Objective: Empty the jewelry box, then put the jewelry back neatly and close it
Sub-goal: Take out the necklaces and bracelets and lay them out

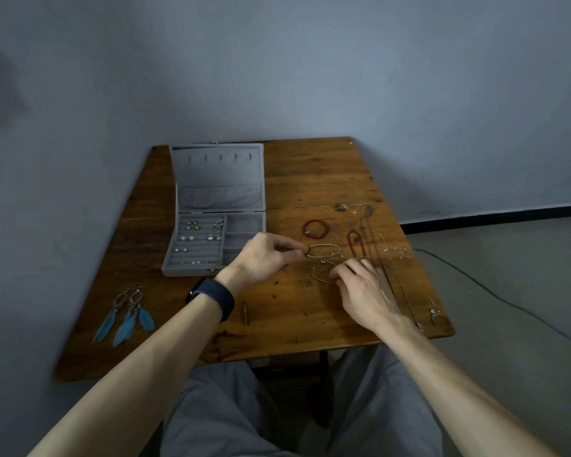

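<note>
Mid frame, the left hand (264, 255) pinches a thin bracelet (325, 250). The right hand (366, 291) touches a second bracelet (320, 276) below; I cannot tell if it grips. The open box (218, 179) sits left.

forearms (145, 367): bare | left wrist: dark navy band (211, 300), perhaps a fitness tracker | legs: loose grey trousers (218, 407)

No legible txt, labels, brands or nos. on jewelry box (216, 179), table (310, 179), wristband (215, 296)
</note>
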Demonstrator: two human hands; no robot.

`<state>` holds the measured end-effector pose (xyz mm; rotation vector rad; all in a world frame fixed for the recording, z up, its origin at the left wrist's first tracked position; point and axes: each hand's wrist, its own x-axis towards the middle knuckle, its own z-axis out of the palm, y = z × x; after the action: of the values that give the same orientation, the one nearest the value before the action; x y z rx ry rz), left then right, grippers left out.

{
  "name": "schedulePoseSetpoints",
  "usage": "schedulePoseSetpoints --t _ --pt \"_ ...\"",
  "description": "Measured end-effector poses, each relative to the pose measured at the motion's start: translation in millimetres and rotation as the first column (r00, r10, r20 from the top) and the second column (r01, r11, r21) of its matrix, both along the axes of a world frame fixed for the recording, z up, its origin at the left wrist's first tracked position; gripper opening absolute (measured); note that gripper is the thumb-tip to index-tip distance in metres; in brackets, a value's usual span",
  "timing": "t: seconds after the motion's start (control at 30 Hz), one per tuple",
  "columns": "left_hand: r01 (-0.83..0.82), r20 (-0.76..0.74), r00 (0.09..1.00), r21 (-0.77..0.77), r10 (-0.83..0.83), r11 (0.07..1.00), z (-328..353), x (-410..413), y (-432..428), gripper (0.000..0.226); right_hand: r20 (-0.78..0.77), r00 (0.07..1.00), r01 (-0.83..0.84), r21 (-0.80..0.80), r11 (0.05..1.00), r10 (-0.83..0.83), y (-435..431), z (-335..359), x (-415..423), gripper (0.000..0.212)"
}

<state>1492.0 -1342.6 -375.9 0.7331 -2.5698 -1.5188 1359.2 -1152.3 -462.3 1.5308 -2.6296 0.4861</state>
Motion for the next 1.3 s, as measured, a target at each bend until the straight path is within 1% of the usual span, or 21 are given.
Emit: schedulePoseSetpoints --t 0.03,0.07,0.1,0.13,0.17,0.2,0.23,0.27,0.3,0.33,0.5,0.57,0.7,0.8,0.87,0.93,1.0,1.13,1.17,1.23,1.3 --pt "0.035 0.001 0.999 0.065 -0.035 0.997 3.7 -1.0 1.1 0.019 0.070 0.997 0.039 -0.081 0.996 -0.033 1.6 3.9 4.0 0.022" --pt "0.074 0.009 0.997 0.126 -0.075 0.989 7.5 -1.4 1.7 0.019 0.206 0.977 0.093 -0.164 0.982 -0.058 2.1 10.7 9.9 0.024" --pt "0.114 0.022 0.993 0.180 -0.120 0.977 11.0 -1.5 1.2 0.019 0.413 0.909 0.155 -0.219 0.963 -0.052 1.2 20.1 16.7 0.026" --pt "0.146 0.036 0.987 0.230 -0.158 0.962 14.0 -1.5 0.6 0.019 0.644 0.765 0.200 -0.236 0.951 -0.001 -0.9 30.8 23.1 0.030" --pt "0.166 0.046 0.982 0.274 -0.185 0.947 15.6 -1.5 0.2 0.019 0.826 0.558 0.213 -0.241 0.947 0.085 -3.3 41.6 28.6 0.035" --pt "0.177 0.046 0.978 0.313 -0.201 0.933 16.9 -1.8 0.3 0.020 0.921 0.354 0.213 -0.246 0.946 0.160 -4.9 48.9 32.0 0.041" --pt "0.179 0.045 0.977 0.341 -0.206 0.923 16.7 -2.3 0.3 0.021 0.958 0.193 0.213 -0.250 0.945 0.210 -6.0 53.1 33.1 0.044" --pt "0.181 0.043 0.977 0.361 -0.210 0.915 17.0 -2.5 0.9 0.021 0.966 0.088 0.219 -0.258 0.941 0.244 -6.3 56.1 33.4 0.042" --pt "0.183 0.046 0.976 0.370 -0.215 0.911 16.8 -2.4 1.3 0.022 0.965 0.033 0.232 -0.261 0.937 0.260 -6.2 57.9 33.4 0.036" --pt "0.186 0.053 0.974 0.374 -0.222 0.908 16.4 -1.9 1.6 0.023 0.965 0.014 0.252 -0.256 0.933 0.261 -5.9 58.5 33.6 0.030" --pt "0.153 0.088 0.977 0.343 -0.194 0.927 12.1 5.2 0.2 0.021 0.966 0.076 0.315 -0.258 0.913 0.247 1.0 51.0 31.0 0.016" --pt "0.141 0.088 0.980 0.331 -0.179 0.933 10.9 7.9 -0.7 0.021 0.967 0.136 0.296 -0.249 0.922 0.218 4.9 48.5 30.4 0.013" --pt "0.197 0.141 0.961 0.257 -0.239 0.946 11.8 10.9 -1.7 0.024 0.939 0.332 0.201 -0.164 0.966 0.091 11.4 49.3 29.8 0.011" --pt "0.269 0.210 0.932 0.141 -0.294 0.953 13.6 11.2 -2.6 0.019 0.833 0.553 0.101 -0.084 0.991 0.014 15.3 51.9 27.4 0.008" --pt "0.302 0.251 0.917 0.070 -0.309 0.951 13.9 12.0 -1.7 0.013 0.765 0.644 0.073 -0.048 0.996 -0.010 18.4 53.2 25.1 0.007" --pt "0.309 0.272 0.914 0.010 -0.300 0.951 13.0 13.0 1.1 0.010 0.739 0.673 0.066 -0.039 0.997 -0.015 20.7 55.0 23.2 0.006" --pt "0.309 0.272 0.919 -0.051 -0.284 0.950 10.3 13.4 4.6 0.007 0.748 0.664 0.087 -0.066 0.994 -0.008 20.6 57.6 22.9 0.006" --pt "0.304 0.255 0.931 -0.141 -0.263 0.942 4.6 12.6 11.9 0.004 0.833 0.553 0.226 -0.132 0.965 -0.015 14.6 65.2 23.7 0.005" --pt "0.306 0.254 0.931 -0.148 -0.263 0.941 4.0 12.3 13.3 0.005 0.840 0.543 0.242 -0.143 0.960 -0.012 13.1 67.4 23.4 0.005" --pt "0.302 0.234 0.935 -0.125 -0.268 0.945 3.3 11.7 16.0 0.010 0.822 0.570 0.224 -0.167 0.960 0.010 10.9 71.4 22.4 0.005" --pt "0.274 0.165 0.951 -0.068 -0.260 0.959 5.0 11.0 20.6 0.023 0.773 0.633 0.162 -0.169 0.972 0.029 8.7 75.4 20.6 0.005"
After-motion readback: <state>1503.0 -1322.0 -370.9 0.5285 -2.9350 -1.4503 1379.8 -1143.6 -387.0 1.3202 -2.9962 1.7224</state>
